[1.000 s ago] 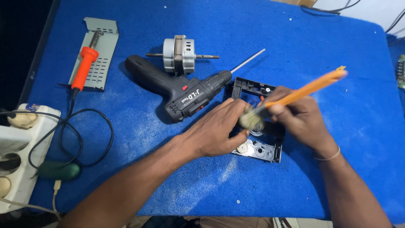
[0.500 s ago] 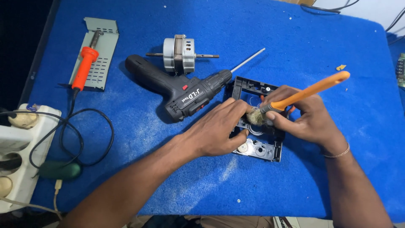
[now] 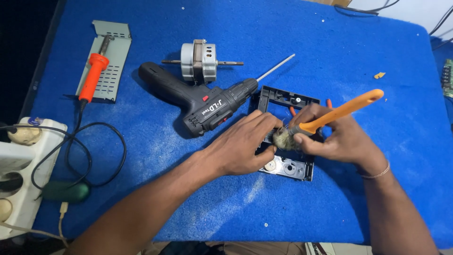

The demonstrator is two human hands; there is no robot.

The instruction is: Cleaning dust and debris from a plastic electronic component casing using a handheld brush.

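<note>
Centrally, head view: black plastic housing (image 3: 286, 132) flat on blue mat (image 3: 330, 42), under both hands. Left hand (image 3: 245, 146) clamps housing's left edge, fingers curled. Right hand (image 3: 337, 139) grips orange-handled brush (image 3: 330, 115), bristles on housing interior. Black cordless drill (image 3: 200, 101) just left, white label on side. Grey perforated tray (image 3: 106, 61) far left.

Drill (image 3: 200, 101), motor (image 3: 200, 61), soldering iron (image 3: 93, 71)

Orange-handled brush (image 3: 330, 115) on black housing (image 3: 288, 165)
</note>
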